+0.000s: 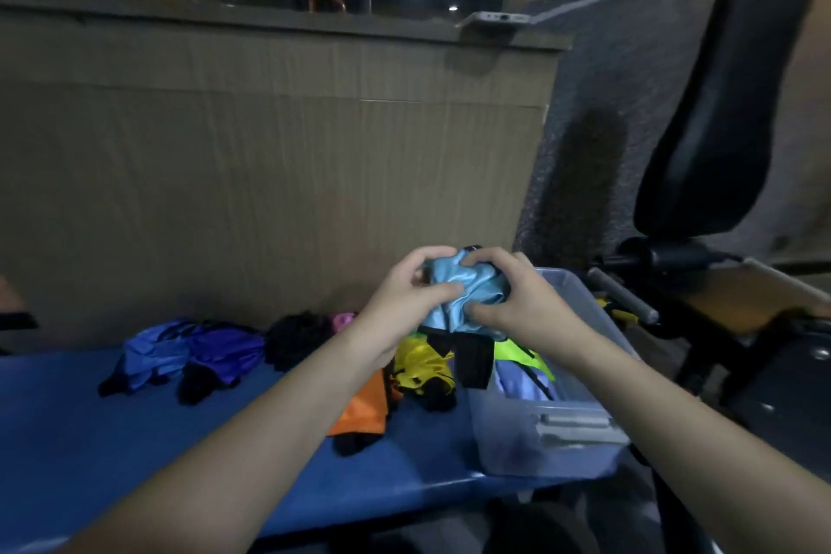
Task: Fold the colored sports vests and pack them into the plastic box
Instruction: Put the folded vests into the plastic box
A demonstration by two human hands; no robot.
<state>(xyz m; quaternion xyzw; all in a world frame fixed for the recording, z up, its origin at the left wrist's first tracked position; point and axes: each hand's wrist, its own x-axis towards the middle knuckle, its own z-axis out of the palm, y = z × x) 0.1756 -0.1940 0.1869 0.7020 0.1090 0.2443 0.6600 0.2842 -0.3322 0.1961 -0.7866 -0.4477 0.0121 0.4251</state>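
Left hand (404, 288) and right hand (517, 297) both grip bunched light blue vest (463, 297), fingers curled into cloth, held in air above near-left edge of clear plastic box (557, 432). Black strap hangs from vest. Box sits on blue bench (90, 432), pale blue and neon green vests inside. Yellow vest (420, 367), orange vest (364, 409), purple vest (225, 351), blue vest (153, 355) lie unfolded on bench left of box.

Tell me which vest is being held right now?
The light blue vest, gripped by both the left hand and right hand; the others lie on the bench or in the box.
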